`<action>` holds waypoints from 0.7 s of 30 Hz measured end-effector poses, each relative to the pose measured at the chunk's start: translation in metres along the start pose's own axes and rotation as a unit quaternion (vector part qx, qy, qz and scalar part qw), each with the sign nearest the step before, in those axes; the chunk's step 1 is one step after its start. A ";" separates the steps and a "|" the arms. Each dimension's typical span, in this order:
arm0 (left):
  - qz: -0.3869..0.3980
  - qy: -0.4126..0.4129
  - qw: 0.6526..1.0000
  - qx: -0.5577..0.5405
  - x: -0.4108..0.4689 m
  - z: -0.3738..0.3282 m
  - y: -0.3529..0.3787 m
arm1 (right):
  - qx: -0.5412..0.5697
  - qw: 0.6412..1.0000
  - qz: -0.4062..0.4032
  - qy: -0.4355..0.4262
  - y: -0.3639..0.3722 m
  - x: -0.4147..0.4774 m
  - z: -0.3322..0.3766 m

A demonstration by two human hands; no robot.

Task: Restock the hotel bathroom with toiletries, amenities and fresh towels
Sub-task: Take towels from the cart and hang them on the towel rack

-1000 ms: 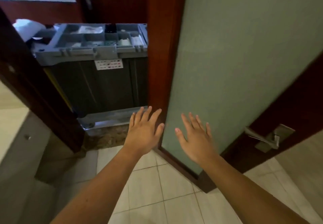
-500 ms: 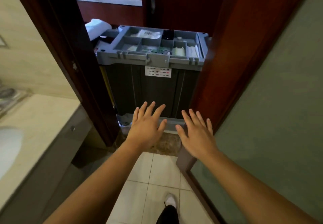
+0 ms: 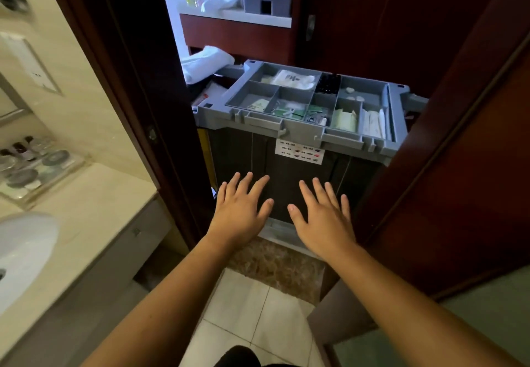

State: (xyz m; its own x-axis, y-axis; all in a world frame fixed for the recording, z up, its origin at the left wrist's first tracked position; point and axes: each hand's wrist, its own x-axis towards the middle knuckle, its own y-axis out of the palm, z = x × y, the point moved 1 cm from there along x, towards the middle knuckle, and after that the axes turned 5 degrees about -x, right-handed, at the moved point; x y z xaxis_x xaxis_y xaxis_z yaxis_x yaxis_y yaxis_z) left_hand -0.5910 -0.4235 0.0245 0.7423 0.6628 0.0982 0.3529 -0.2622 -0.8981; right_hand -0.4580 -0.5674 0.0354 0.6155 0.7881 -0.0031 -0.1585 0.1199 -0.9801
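A housekeeping cart (image 3: 289, 177) stands just outside the bathroom doorway, its grey top tray (image 3: 259, 121) split into compartments with sachets, packets and small toiletries. A folded white towel (image 3: 205, 61) lies at the cart's far left. My left hand (image 3: 242, 213) and my right hand (image 3: 322, 217) are stretched out side by side in front of the cart's dark front panel, palms down, fingers straight and spread, holding nothing.
A beige vanity counter (image 3: 94, 203) with a white basin (image 3: 20, 249) runs along the left; an amenity tray (image 3: 68, 166) with small bottles sits at its back. Dark wooden door frame (image 3: 134, 80) on the left, open frosted-glass door (image 3: 459, 166) on the right. Tiled floor (image 3: 252, 309) below.
The view has swung left and closer to the doorway, bringing the cart to the centre and the vanity into sight. Both hands stay open and spread in front of me.
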 end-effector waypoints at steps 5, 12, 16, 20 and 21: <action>-0.016 -0.023 0.999 -0.022 0.050 0.020 -0.002 | 0.023 1.000 -0.003 0.000 0.004 0.059 0.010; -0.004 -0.030 0.999 -0.041 0.141 0.072 0.004 | 0.028 1.000 0.011 -0.004 0.021 0.158 0.032; 0.014 -0.016 0.999 -0.044 0.199 0.102 0.005 | 0.004 1.000 0.024 0.000 0.028 0.218 0.045; 0.029 0.004 0.999 -0.044 0.248 0.126 0.001 | -0.016 0.999 0.029 0.013 0.029 0.270 0.053; 0.032 0.004 0.998 -0.045 0.259 0.132 0.001 | -0.017 0.999 0.028 0.017 0.029 0.282 0.056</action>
State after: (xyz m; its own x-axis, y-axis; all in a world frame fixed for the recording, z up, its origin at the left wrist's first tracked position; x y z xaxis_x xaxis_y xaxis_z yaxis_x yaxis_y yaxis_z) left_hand -0.4738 -0.1596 -0.0075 0.7697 0.6368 0.0465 0.3551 -0.3663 -0.8601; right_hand -0.3323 -0.3079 0.0176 0.6324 0.7721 -0.0634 -0.1666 0.0556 -0.9845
